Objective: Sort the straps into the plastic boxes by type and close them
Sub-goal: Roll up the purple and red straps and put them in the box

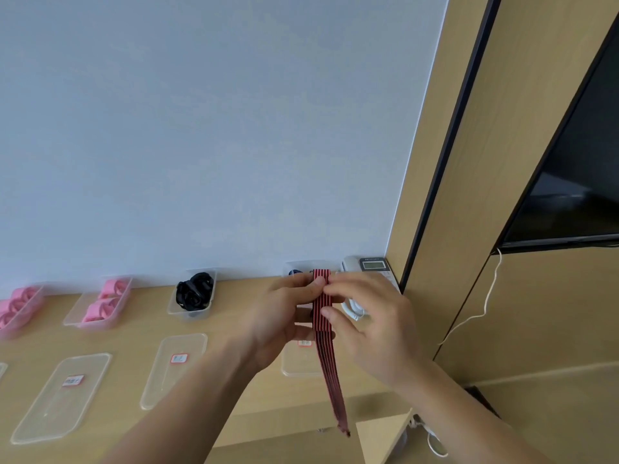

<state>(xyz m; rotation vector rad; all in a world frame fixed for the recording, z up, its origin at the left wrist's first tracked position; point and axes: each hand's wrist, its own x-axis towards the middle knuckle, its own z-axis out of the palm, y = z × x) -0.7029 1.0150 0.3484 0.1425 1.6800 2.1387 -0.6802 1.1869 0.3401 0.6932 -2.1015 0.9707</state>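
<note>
A red strap with black stripes [324,316] is held up in front of me over the wooden desk, its long tail hanging down past the desk edge. My left hand [284,316] pinches its upper part from the left. My right hand [368,323] pinches it from the right with thumb and fingers. Behind the hands a clear box [294,267] stands by the wall, mostly hidden. A clear box with black straps [194,296] stands left of it. Two boxes hold pink straps, one [100,304] further left and one [20,309] at the left edge.
Several clear lids with red-framed labels lie on the desk: one [60,396] at the left, one [174,366] in the middle, one [298,360] under my hands. A white telephone [371,266] sits in the corner. A dark screen [576,182] hangs on the right wooden wall.
</note>
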